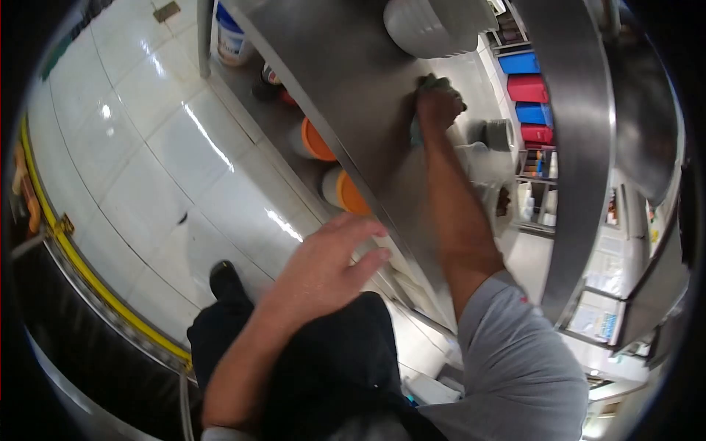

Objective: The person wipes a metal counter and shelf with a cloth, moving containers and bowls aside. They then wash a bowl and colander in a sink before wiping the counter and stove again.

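Note:
My right hand (pixel 439 104) reaches out across a stainless steel table (pixel 346 81) and presses a greenish cloth (pixel 416 134) flat on its top; the cloth shows at the fingertips and under the wrist. My left hand (pixel 329 266) hovers near the table's front edge with fingers spread and nothing in it. A stack of white bowls (pixel 430 28) stands on the table just beyond my right hand.
Under the table a lower shelf holds orange-lidded tubs (pixel 318 141) and a white bucket (pixel 229 38). Blue and red bins (pixel 526 75) are stacked beyond the table. The white tiled floor (pixel 147 147) stretches to the left, bordered by a yellow-edged counter (pixel 73 257).

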Demonstrator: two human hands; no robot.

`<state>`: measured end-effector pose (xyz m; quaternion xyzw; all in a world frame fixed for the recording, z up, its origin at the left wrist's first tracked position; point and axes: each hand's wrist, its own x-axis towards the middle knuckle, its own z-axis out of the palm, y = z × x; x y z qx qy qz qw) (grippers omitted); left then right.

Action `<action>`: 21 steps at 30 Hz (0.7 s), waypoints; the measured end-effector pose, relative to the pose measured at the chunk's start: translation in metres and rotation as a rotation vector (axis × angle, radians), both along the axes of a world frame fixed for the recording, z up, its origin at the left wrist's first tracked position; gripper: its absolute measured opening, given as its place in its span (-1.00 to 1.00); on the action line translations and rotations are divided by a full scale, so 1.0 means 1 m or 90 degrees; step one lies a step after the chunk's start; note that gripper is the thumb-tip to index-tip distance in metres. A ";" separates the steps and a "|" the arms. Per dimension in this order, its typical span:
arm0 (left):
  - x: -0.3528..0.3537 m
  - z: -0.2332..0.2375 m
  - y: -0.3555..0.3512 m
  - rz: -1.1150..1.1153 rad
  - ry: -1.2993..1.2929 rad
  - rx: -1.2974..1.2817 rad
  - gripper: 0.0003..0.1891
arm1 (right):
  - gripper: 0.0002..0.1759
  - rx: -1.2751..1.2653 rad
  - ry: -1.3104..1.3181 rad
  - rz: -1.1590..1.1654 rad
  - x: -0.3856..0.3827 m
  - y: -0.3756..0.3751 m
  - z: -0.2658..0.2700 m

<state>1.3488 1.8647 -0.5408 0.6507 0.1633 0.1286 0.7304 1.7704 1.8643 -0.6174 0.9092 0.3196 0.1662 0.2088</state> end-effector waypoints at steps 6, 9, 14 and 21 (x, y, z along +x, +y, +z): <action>0.030 -0.024 -0.008 -0.068 -0.056 -0.077 -0.75 | -0.45 0.216 0.056 -0.056 0.129 0.039 -0.042; 0.036 -0.040 -0.015 0.013 -0.048 -0.108 -0.75 | -0.59 0.305 0.066 0.095 0.089 0.016 -0.039; 0.047 -0.027 -0.024 0.080 -0.144 -0.088 -0.83 | -0.52 0.431 0.216 0.234 -0.136 -0.072 0.002; 0.147 -0.019 -0.088 0.115 -0.221 0.278 -0.79 | -0.57 0.483 0.176 0.199 -0.182 -0.279 0.001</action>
